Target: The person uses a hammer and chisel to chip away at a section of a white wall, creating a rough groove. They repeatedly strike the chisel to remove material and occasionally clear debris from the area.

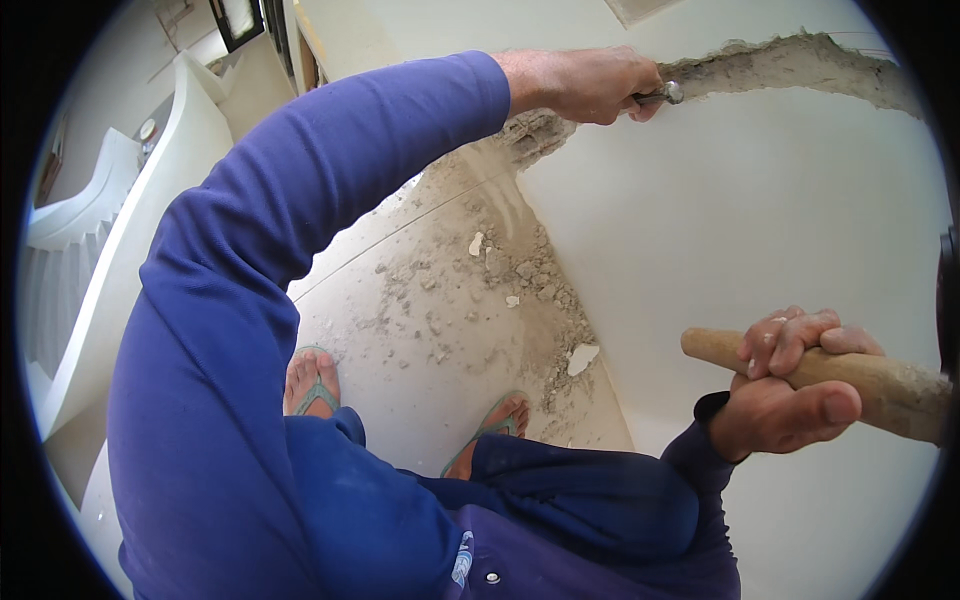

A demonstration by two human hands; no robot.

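Left hand (600,85): upper middle, grip clamped on a metal tool (668,93), seemingly steadying it beside the groove (790,72).
Right hand (790,390): lower right, grip wrapped around a wooden handle (890,390), perhaps for swinging room; far end hidden.
Groove edges: ragged, upper right.
Room: wall (740,220) between the well-parted hands; rubble (545,285) along its foot.

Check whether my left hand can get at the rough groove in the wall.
Likely yes: the left hand, gripping a metal tool, is right at the groove, with nothing visible in between.
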